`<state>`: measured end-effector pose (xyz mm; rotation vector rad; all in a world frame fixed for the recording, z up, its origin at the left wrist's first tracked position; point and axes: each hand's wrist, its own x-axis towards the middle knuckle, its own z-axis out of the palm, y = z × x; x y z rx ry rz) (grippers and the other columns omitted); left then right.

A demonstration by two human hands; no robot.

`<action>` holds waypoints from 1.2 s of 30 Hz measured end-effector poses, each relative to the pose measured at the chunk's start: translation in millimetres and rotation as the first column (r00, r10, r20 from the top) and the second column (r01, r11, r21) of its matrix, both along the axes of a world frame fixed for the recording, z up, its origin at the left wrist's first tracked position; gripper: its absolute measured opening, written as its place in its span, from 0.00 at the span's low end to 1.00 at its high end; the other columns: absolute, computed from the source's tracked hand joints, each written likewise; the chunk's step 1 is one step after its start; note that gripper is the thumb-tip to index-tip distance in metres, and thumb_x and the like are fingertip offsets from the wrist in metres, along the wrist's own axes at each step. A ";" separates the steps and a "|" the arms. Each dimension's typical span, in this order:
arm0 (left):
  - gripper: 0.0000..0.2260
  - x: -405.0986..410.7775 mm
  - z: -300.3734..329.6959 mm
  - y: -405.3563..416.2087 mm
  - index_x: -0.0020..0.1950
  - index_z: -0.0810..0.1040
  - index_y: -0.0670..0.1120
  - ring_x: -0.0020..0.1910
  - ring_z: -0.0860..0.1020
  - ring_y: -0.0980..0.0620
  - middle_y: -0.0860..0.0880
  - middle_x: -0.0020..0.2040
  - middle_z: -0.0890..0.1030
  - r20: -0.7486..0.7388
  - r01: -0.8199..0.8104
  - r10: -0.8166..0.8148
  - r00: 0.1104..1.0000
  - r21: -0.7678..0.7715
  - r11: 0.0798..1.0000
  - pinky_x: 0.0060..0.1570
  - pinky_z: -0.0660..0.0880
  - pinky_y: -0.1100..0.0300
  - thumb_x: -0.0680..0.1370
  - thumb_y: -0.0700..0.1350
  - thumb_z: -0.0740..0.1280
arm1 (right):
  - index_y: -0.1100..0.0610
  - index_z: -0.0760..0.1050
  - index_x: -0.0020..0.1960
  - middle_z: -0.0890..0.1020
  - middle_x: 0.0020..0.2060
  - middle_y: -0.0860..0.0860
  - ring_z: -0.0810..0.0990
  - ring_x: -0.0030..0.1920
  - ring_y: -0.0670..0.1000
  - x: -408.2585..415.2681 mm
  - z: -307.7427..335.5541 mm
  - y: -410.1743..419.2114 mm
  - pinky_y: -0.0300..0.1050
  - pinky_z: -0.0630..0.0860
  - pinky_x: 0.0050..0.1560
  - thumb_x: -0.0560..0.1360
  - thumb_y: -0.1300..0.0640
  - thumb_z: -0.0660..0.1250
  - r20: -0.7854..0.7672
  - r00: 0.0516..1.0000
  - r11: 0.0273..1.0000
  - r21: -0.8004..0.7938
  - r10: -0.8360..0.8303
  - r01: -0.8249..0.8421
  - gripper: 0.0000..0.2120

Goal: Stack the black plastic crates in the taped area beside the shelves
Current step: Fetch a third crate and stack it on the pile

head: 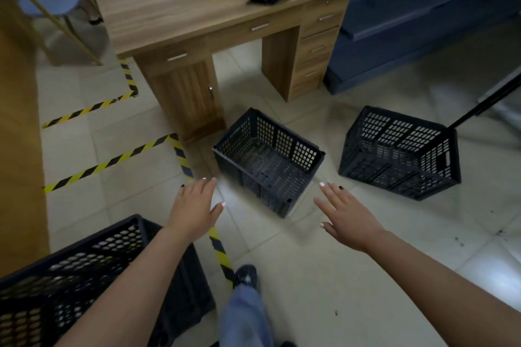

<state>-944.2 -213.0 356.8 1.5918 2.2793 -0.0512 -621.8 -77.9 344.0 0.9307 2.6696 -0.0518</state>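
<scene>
Taking the middle crate (267, 165) as the landmark: far to its lower left, a near crate (70, 276) is sitting inside the yellow-and-black floor tape (180, 153), its open top facing up; the picture's bottom and left edges are cutting it off, and the left forearm is crossing over its right side, so its long axis is hard to judge. The left hand (194, 207) is hovering just left of the middle crate's near corner, its grip apart, fingers straight and spread, holding and touching nothing. The middle crate itself is standing upright on the floor tiles outside the tape, open top up, its long axis running from upper left to lower right, one short end lying close to the foot of the wooden surface (180, 14) behind it. The right hand (345, 215) is hovering just right of that crate's near corner, grip likewise apart and empty. Further right, well apart, a third crate (400, 153) is resting on the floor, seemingly tipped toward the camera; motion blur is making its exact tilt uncertain.
</scene>
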 end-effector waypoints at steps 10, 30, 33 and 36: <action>0.30 -104.2 -56.8 155.0 0.78 0.54 0.45 0.74 0.60 0.44 0.44 0.76 0.62 -0.008 0.083 -0.085 0.996 -0.133 0.988 0.72 0.59 0.50 0.80 0.58 0.57 | 0.56 0.77 0.62 0.76 0.63 0.61 0.75 0.64 0.61 -76.8 -62.1 118.7 0.57 0.75 0.58 0.72 0.41 0.55 0.107 0.980 0.973 -0.144 -0.167 0.181 0.27; 0.34 -177.8 -370.3 342.4 0.78 0.42 0.48 0.77 0.49 0.47 0.48 0.79 0.50 -0.061 0.372 -0.446 0.893 -0.459 0.807 0.76 0.47 0.48 0.80 0.55 0.58 | 0.57 0.45 0.77 0.50 0.77 0.58 0.44 0.76 0.59 -185.5 -411.3 194.8 0.53 0.45 0.75 0.78 0.45 0.58 0.107 0.908 0.778 -0.482 -0.405 0.404 0.36; 0.34 -183.3 -423.4 341.0 0.78 0.42 0.49 0.78 0.48 0.47 0.49 0.79 0.50 -0.071 0.378 -0.469 0.881 -0.493 0.784 0.76 0.47 0.47 0.80 0.54 0.59 | 0.59 0.51 0.76 0.57 0.75 0.62 0.53 0.75 0.64 -185.4 -464.8 183.6 0.56 0.54 0.73 0.74 0.45 0.65 0.175 0.900 0.758 -0.488 -0.400 0.432 0.39; 0.32 -185.4 -460.5 337.0 0.79 0.43 0.50 0.78 0.49 0.48 0.49 0.79 0.51 -0.068 0.372 -0.476 0.877 -0.532 0.761 0.76 0.47 0.47 0.80 0.54 0.57 | 0.61 0.68 0.70 0.73 0.66 0.63 0.71 0.66 0.65 -183.3 -503.4 173.5 0.57 0.70 0.63 0.62 0.49 0.78 0.195 0.905 0.722 -0.550 -0.378 0.420 0.41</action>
